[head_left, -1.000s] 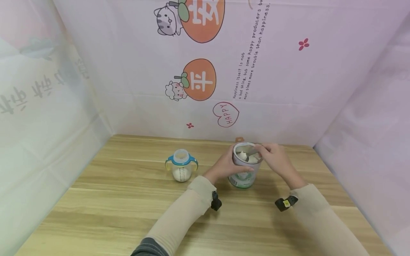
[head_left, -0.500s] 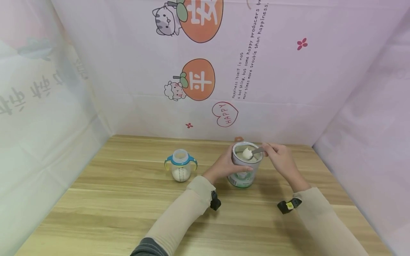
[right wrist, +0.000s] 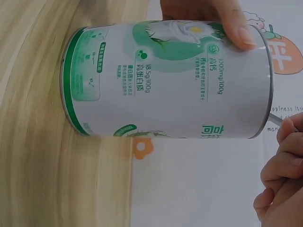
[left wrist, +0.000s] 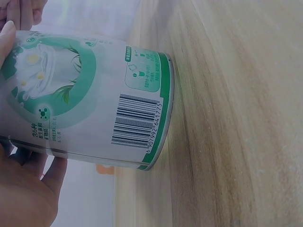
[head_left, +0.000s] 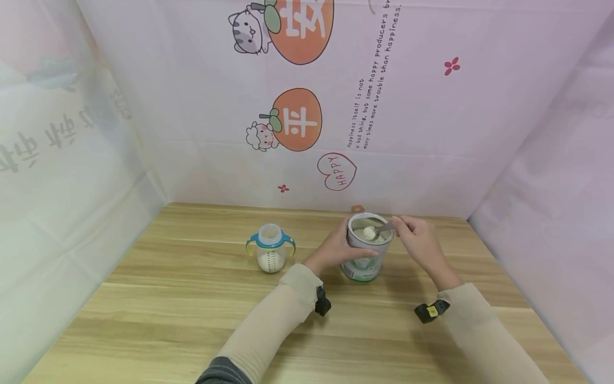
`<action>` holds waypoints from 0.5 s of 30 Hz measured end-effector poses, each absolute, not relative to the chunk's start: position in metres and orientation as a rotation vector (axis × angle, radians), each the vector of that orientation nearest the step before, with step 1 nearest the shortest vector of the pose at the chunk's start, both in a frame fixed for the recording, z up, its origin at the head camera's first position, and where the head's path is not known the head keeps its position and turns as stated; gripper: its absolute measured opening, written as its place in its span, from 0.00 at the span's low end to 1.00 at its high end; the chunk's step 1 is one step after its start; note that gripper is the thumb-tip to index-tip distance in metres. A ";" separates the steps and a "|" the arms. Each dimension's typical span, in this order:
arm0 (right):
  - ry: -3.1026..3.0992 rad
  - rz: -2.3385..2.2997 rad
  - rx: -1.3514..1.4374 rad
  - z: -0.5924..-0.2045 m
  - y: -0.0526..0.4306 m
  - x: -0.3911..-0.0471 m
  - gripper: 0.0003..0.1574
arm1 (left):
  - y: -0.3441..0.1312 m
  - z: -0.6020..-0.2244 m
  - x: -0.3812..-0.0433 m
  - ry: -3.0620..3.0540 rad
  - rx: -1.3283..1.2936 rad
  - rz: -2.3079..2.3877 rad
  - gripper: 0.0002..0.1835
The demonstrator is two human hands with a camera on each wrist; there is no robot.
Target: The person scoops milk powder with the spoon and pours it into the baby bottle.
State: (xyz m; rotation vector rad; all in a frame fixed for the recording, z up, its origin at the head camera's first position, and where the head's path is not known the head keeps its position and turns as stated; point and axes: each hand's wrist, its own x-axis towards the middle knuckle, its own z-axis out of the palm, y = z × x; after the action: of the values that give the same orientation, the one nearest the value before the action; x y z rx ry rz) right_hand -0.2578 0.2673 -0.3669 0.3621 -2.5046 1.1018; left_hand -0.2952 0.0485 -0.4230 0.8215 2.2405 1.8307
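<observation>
A white and green milk powder can stands upright and uncovered on the table. My left hand grips its side, with the thumb across the front and the fingers round the back, as the left wrist view shows. In my right hand, thumb and fingers pinch the handle of a metal spoon at the can's right rim. The spoon's bowl carries a mound of pale powder within the can's mouth. To the left stands a lidless baby bottle with a blue collar, two handles and white powder inside.
The wooden table ends at a printed cloth backdrop, close behind the can. Cloth also hangs along the left and right sides. A small black camera sits on the left wrist, another on the right.
The spoon has come up from deeper in the can and shifted right, then dipped slightly. Its heap of powder looks smaller than half a second ago. The left hand and can stay put.
</observation>
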 end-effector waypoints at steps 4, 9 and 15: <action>-2.520 1.160 0.317 -0.367 0.269 -0.257 0.30 | 0.048 -0.423 -0.294 2.243 0.815 1.822 0.53; -2.539 1.221 0.268 -0.368 0.271 -0.257 0.32 | 0.047 -0.422 -0.293 2.252 0.811 1.811 0.54; -2.543 1.430 0.218 -0.369 0.275 -0.259 0.31 | 0.047 -0.421 -0.292 2.268 0.805 1.805 0.54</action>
State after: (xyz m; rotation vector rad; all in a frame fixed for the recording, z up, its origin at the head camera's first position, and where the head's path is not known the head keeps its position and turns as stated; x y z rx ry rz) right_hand -0.2592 0.2752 -0.3692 0.2177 -2.5427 1.4301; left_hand -0.2923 0.0473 -0.4212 0.8048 2.2678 1.8053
